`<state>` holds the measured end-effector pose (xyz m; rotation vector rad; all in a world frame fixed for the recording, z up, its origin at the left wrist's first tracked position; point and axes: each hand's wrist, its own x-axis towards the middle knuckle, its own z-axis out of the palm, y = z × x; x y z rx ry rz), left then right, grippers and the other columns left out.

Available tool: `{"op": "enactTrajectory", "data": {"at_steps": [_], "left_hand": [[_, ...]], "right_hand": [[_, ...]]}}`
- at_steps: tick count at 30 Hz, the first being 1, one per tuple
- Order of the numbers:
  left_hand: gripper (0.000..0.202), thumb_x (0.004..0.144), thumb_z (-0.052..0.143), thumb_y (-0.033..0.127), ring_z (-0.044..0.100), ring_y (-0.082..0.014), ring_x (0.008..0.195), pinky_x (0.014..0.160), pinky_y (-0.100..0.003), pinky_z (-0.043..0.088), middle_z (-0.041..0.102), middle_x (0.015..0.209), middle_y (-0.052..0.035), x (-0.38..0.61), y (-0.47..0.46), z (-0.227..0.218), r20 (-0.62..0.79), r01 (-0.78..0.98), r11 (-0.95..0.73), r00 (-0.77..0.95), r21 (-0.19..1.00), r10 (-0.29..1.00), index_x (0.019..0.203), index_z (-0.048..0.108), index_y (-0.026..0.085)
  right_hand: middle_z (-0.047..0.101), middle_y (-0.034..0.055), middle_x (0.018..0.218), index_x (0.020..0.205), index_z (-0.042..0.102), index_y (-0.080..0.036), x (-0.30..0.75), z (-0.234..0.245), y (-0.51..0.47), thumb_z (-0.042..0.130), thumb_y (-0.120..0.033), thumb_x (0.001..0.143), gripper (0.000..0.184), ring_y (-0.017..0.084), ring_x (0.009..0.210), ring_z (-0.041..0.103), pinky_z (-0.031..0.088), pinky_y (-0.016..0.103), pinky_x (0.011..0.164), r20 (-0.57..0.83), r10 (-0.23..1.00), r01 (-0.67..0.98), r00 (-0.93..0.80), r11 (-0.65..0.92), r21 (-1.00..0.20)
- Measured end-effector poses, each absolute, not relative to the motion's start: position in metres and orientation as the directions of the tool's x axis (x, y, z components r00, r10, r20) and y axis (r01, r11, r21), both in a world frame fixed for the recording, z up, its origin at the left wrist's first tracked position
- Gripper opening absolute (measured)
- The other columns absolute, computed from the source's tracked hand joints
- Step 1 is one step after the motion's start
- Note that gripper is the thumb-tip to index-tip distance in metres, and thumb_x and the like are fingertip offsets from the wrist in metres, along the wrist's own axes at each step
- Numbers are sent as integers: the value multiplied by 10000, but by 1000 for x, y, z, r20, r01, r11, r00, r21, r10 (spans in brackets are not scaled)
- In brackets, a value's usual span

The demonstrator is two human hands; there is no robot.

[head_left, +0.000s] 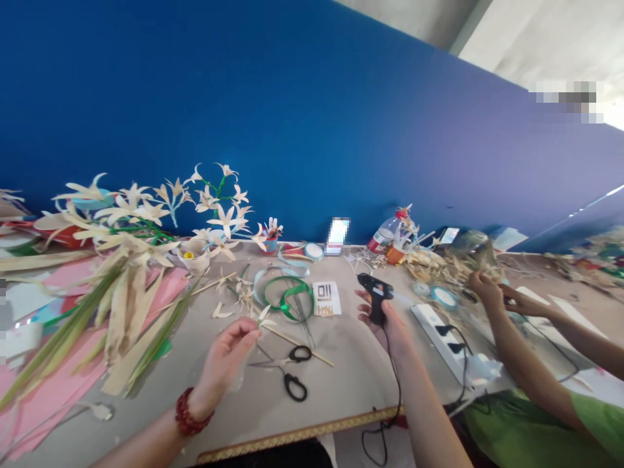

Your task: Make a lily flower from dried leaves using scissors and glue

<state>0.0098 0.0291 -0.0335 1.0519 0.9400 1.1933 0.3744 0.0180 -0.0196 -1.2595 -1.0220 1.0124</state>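
My left hand (234,344), with a red beaded bracelet at the wrist, pinches a small pale petal flower (264,316) between thumb and fingertips. In my right hand (390,328) is a black hot glue gun (376,296), its nozzle pointing up and to the left and its cord hanging down past the table edge. Black-handled scissors (295,370) lie spread on the table between my hands. Behind them are a coil of green ribbon (287,300), a thin wooden stick (312,351) and a printed card (326,299). Loose petals (234,289) lie beyond my left hand.
Finished pale flowers (224,221) stand at the back left, above dried husks and green leaves (88,325) on pink paper. A power strip (441,341) lies right of my glue gun. Farther right, a co-worker's hands (487,292) work near dry husks. A lit phone (337,235) leans on the wall.
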Motion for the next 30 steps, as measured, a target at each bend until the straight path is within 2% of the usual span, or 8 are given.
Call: {"op": "enactTrajectory", "data": {"at_steps": [2, 5, 8, 11, 14, 18, 21, 30], "left_hand": [[179, 769, 699, 336, 504, -140, 726, 681, -226, 426, 564, 777, -13, 10, 30, -34, -22, -244, 53, 130, 968, 991, 759, 632, 170], [189, 760, 707, 338, 509, -139, 711, 678, -232, 424, 572, 752, -9, 11, 30, -31, -34, -229, 56, 99, 972, 994, 743, 628, 167], [193, 757, 707, 337, 503, -133, 688, 663, -230, 416, 574, 719, -3, 12, 30, -29, -54, -228, 73, 91, 971, 994, 738, 626, 164], [185, 763, 704, 325, 502, -129, 687, 671, -233, 414, 576, 708, 1, 12, 30, -29, -58, -217, 79, 103, 973, 993, 734, 626, 159], [196, 764, 702, 339, 504, -131, 686, 669, -237, 410, 576, 709, 5, 11, 29, -30, -62, -197, 83, 107, 977, 992, 742, 620, 162], [207, 779, 684, 356, 506, -141, 699, 694, -251, 414, 574, 722, 1, 10, 28, -28, -36, -168, 56, 120, 984, 992, 760, 614, 161], [198, 802, 664, 347, 505, -147, 725, 716, -252, 416, 568, 738, -4, 8, 27, -28, 4, -138, 15, 134, 990, 991, 768, 604, 161], [165, 834, 638, 316, 515, -148, 763, 746, -245, 417, 566, 769, -1, 7, 26, -30, 65, -82, -53, 153, 995, 986, 775, 593, 169]], "right_hand": [[616, 139, 1208, 1094, 596, -234, 372, -16, 14, 391, -469, 891, 372, 200, 695, 603, 496, 355, 561, 53, 955, -82, 292, 80, -993], [648, 99, 1011, 946, 613, -241, 356, -12, 5, 456, -378, 837, 235, 137, 501, 455, 361, 292, 427, 80, 956, -122, 283, 119, -985], [625, 73, 848, 929, 615, -217, 321, -9, -12, 566, -328, 791, 183, 115, 448, 396, 289, 278, 406, 95, 976, -108, 195, 118, -987], [573, 30, 643, 972, 622, -206, 276, -9, -30, 575, -363, 833, 216, 162, 502, 453, 357, 300, 471, 87, 995, 27, 38, 86, -996], [629, 44, 731, 1000, 625, -229, 235, -13, -42, 617, -313, 794, 222, 197, 594, 540, 426, 316, 556, 125, 990, 178, -65, 135, -975], [680, 59, 887, 1030, 591, -266, 204, -24, -41, 646, -193, 725, 319, 232, 727, 608, 467, 325, 670, 280, 946, 401, -163, 323, -857], [684, 46, 873, 1069, 546, -271, 197, -27, -37, 626, -169, 718, 374, 219, 709, 618, 476, 300, 652, 335, 918, 476, -214, 397, -784], [677, 38, 831, 1029, 507, -222, 194, -19, -36, 516, -214, 760, 270, 184, 690, 643, 496, 256, 626, 396, 896, 632, -199, 426, -647]]}}
